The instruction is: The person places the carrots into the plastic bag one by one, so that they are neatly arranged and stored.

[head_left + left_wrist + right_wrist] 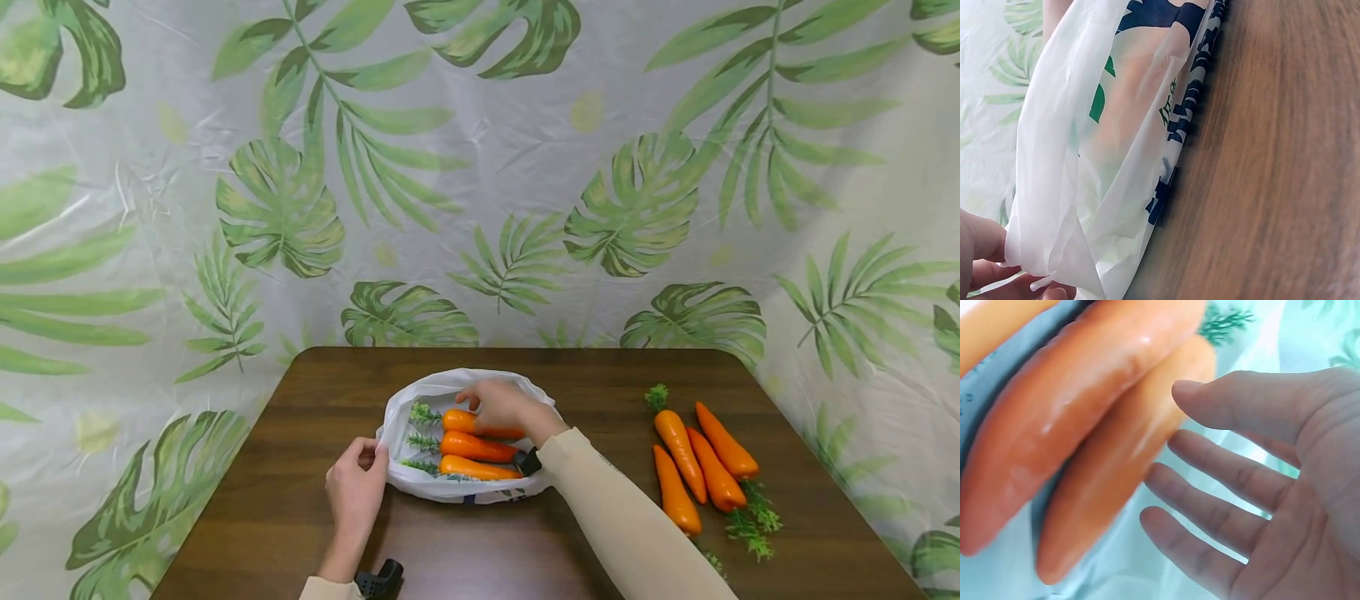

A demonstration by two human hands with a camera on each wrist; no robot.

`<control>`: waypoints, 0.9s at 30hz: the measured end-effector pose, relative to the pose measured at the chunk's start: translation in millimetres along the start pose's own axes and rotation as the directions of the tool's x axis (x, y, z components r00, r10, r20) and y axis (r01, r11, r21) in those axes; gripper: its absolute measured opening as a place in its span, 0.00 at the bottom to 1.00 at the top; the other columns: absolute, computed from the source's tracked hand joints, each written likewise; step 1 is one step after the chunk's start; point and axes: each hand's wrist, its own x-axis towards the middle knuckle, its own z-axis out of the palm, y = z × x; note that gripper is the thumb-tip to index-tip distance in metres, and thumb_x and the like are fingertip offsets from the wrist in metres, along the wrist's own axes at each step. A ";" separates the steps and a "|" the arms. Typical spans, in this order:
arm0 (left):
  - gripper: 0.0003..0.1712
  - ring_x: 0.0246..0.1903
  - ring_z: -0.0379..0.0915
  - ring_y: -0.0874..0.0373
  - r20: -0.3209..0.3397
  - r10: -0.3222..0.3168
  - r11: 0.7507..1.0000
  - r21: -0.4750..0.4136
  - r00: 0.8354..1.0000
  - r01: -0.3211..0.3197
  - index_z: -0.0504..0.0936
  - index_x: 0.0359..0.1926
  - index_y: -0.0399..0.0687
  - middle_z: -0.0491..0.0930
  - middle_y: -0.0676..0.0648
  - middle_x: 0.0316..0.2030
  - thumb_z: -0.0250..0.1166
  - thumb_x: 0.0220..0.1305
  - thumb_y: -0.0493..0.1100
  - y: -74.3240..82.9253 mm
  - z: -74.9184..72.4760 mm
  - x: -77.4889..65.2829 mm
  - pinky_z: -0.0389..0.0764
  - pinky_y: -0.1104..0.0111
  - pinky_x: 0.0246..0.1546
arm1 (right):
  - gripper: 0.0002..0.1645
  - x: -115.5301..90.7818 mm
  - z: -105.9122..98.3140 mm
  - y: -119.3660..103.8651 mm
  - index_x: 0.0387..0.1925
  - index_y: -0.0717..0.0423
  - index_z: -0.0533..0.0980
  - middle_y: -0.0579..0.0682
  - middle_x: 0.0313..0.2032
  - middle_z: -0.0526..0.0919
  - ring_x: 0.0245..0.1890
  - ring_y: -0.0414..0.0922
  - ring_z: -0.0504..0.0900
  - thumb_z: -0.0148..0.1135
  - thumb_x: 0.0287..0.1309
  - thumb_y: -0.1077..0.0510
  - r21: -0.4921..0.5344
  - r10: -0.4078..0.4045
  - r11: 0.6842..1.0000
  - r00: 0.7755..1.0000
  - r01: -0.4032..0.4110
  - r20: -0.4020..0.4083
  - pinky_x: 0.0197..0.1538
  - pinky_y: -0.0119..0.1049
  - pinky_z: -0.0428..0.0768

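A white plastic bag (450,492) lies spread open on the table, with dark blue and green print on its side (1054,156). Thumb and fingers of my left hand (356,487) pinch the left edge of its rim. Inside are three orange carrots with green tops pointing left: a far one (459,421), a middle one (480,447) and a near one (476,469). My right hand (502,408) reaches into the bag over the far carrot. In the right wrist view its fingers are extended and spread, the fingertips close beside that carrot (1129,456); whether they touch it I cannot tell.
Several more carrots (678,454) lie in a group on the right of the brown wooden table (300,533). Behind the table hangs a leaf-patterned curtain (510,167). A black wrist device (381,577) shows by the left sleeve.
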 end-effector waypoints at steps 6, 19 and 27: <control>0.02 0.27 0.82 0.58 0.009 0.004 1.000 -0.002 1.000 -0.004 0.86 0.31 0.49 0.85 0.54 0.25 0.71 0.60 0.40 0.0 0.8 -0.3 0.74 0.58 0.34 | 0.31 -7.2 -10.2 -8.8 0.62 0.48 0.78 0.52 0.51 0.84 0.54 0.52 0.80 0.68 0.55 0.65 -0.011 -0.005 1.000 0.999 0.004 -0.047 0.51 0.42 0.78; 0.03 0.28 0.82 0.56 0.012 -0.013 1.000 0.005 1.000 0.013 0.86 0.31 0.48 0.85 0.53 0.25 0.71 0.61 0.41 1.0 -2.3 -1.2 0.74 0.58 0.35 | 0.32 -28.8 -35.1 -25.2 0.65 0.47 0.76 0.52 0.53 0.83 0.51 0.53 0.81 0.72 0.57 0.60 0.006 -0.006 1.000 0.990 0.007 -0.138 0.49 0.45 0.79; 0.03 0.29 0.83 0.55 0.019 -0.013 1.000 0.006 1.000 0.013 0.86 0.32 0.47 0.85 0.51 0.26 0.71 0.61 0.41 1.6 -1.0 -1.4 0.74 0.57 0.35 | 0.32 -45.7 -48.3 -24.7 0.65 0.45 0.76 0.52 0.55 0.82 0.50 0.51 0.82 0.71 0.58 0.59 0.072 0.036 0.997 0.978 -0.021 -0.207 0.46 0.44 0.80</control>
